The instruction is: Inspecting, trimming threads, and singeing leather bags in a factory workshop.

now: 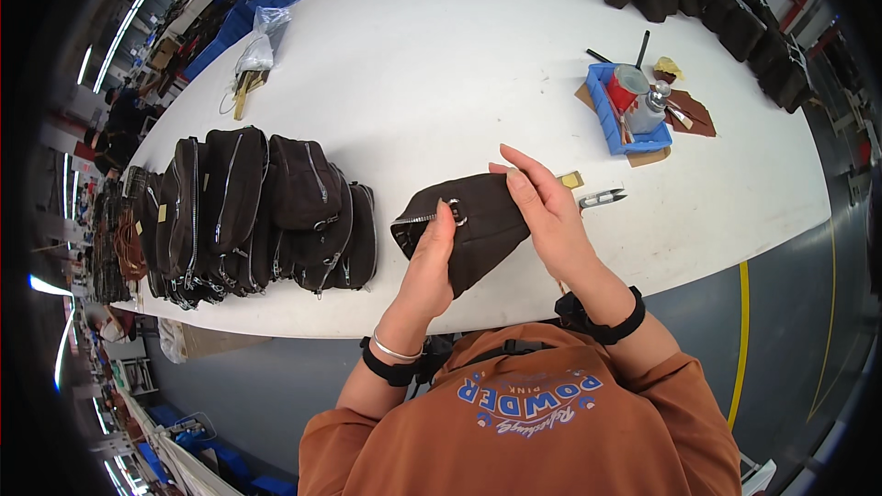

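Note:
A dark brown zippered bag (478, 225) is held above the near edge of the white table (441, 64). My left hand (430, 262) grips its lower left part, fingers up by the metal zipper ring (454, 212). My right hand (548, 211) clasps the bag's right side, fingers laid over its top edge. Just right of my right hand lie a small tan tag (571, 180) and a pair of thread snips (603, 197) on the table.
A row of finished dark brown bags (266, 211) stands at the left. More dark bags (717, 0) are piled at the far right. A blue tray (617, 110) holds a red can and a metal bottle. A plastic-wrapped bundle (255, 50) lies far left.

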Demonstrator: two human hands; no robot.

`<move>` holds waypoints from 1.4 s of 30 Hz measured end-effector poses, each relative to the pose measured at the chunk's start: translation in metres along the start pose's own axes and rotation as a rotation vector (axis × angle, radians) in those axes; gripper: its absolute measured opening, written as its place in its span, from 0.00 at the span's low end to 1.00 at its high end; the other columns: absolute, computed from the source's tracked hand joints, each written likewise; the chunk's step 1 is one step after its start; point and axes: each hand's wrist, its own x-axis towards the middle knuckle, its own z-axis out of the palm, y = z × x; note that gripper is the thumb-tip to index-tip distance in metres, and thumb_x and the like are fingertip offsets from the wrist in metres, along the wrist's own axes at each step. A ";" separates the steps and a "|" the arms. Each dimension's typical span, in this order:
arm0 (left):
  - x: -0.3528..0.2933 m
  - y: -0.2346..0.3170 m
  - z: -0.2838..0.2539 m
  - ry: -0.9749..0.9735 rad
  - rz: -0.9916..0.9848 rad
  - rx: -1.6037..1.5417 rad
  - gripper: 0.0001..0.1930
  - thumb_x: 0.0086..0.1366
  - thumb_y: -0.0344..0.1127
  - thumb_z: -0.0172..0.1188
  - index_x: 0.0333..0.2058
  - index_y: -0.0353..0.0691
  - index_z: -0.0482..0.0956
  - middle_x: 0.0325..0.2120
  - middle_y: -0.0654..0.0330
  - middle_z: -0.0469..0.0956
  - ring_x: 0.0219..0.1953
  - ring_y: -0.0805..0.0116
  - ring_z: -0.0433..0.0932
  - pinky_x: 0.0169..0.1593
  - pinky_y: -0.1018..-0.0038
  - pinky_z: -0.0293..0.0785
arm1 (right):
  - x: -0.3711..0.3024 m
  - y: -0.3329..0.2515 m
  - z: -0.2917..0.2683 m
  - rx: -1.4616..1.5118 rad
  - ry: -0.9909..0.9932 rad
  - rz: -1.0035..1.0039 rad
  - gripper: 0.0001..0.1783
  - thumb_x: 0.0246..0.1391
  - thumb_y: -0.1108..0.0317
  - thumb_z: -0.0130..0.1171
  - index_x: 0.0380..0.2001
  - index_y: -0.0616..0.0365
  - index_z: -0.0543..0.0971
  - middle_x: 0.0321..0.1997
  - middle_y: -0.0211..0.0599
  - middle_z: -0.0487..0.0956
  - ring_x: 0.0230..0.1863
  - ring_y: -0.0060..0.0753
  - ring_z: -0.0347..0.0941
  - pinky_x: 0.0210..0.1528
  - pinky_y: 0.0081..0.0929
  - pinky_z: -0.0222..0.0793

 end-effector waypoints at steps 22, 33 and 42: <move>0.020 -0.030 -0.045 -0.165 0.040 -0.741 0.34 0.66 0.58 0.46 0.62 0.41 0.56 0.62 0.54 0.59 0.62 0.55 0.60 0.64 0.57 0.56 | -0.027 -0.012 -0.007 -0.447 -0.093 -0.241 0.43 0.42 0.63 0.69 0.61 0.61 0.61 0.45 0.50 0.75 0.45 0.40 0.75 0.46 0.30 0.71; 0.013 -0.039 -0.048 -0.333 0.049 -0.951 0.34 0.67 0.57 0.43 0.62 0.39 0.55 0.61 0.51 0.59 0.61 0.51 0.61 0.62 0.54 0.60 | -0.020 0.009 -0.010 -0.156 -0.270 -0.112 0.43 0.51 0.55 0.62 0.64 0.61 0.54 0.55 0.50 0.70 0.55 0.38 0.69 0.57 0.31 0.63; 0.018 -0.022 -0.047 -0.255 -0.021 -1.037 0.33 0.67 0.59 0.42 0.59 0.38 0.62 0.59 0.51 0.63 0.60 0.52 0.63 0.62 0.56 0.60 | -0.027 0.020 -0.008 -0.001 -0.198 -0.066 0.37 0.58 0.56 0.55 0.63 0.65 0.55 0.58 0.46 0.69 0.60 0.33 0.64 0.61 0.27 0.56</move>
